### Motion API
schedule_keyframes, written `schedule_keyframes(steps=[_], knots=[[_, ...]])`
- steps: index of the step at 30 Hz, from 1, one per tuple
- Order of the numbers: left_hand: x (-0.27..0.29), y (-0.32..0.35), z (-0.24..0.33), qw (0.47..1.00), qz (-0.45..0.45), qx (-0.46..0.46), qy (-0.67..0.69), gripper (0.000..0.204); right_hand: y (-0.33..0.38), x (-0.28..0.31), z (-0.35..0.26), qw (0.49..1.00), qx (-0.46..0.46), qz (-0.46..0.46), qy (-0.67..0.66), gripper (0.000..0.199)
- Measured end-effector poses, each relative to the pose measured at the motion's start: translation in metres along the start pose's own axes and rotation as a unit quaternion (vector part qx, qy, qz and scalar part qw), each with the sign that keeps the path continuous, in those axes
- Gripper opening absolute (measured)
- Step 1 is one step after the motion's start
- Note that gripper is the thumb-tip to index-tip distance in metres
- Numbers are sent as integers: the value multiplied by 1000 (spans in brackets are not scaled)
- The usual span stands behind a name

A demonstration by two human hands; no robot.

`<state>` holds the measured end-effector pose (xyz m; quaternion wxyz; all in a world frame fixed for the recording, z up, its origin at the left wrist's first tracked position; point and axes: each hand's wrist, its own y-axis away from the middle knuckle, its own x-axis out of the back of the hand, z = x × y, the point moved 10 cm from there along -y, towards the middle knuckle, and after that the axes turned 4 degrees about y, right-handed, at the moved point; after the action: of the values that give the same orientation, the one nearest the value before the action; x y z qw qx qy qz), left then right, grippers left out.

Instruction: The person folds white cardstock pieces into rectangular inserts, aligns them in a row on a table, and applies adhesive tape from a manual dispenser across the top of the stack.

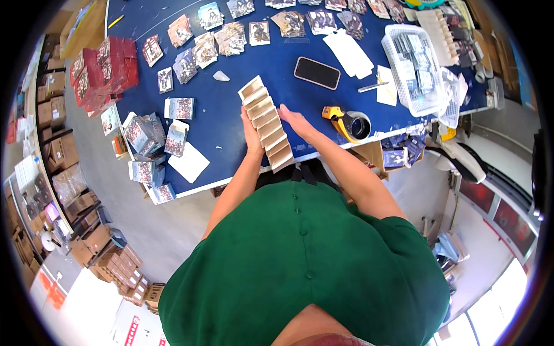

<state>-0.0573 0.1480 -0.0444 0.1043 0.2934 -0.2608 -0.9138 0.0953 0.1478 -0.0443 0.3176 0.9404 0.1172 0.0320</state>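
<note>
A long tan cardboard tray with several open compartments (266, 124) lies slanted in front of me, its lower end over the table's near edge. My left hand (251, 134) is pressed along its left side, fingers pointing away from me. From the other side, my right hand (296, 122) bears on the tray's edge with fingers mostly straight, so the tray is held between both palms. I see no cards in its compartments. Beyond my right hand rests a phone with a dark screen and pink rim (317, 72). A yellow tape dispenser (340, 123) stands further right.
Stacks of picture cards (230, 38) spread across the far side of the blue table (219, 109). Small card boxes (144, 135) pile up at left, near red packs (109, 72). At right sits a white plastic basket (437, 95) with packets, beside white sheets (348, 53).
</note>
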Motion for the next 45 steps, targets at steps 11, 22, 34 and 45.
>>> schedule_keyframes(steps=[11,22,34,45], knots=[[-2,-54,-11,994,-84,57,42,69,-72,-34,-15,967,19,10,-252,68],[-31,-41,101,945,-31,-104,-310,69,-45,3,-120,996,38,56,-60,76],[-42,-51,129,809,21,-129,-573,43,-51,-11,-147,960,83,99,250,69],[-51,-70,142,756,57,-171,-629,28,-56,-15,-151,869,156,102,458,35]])
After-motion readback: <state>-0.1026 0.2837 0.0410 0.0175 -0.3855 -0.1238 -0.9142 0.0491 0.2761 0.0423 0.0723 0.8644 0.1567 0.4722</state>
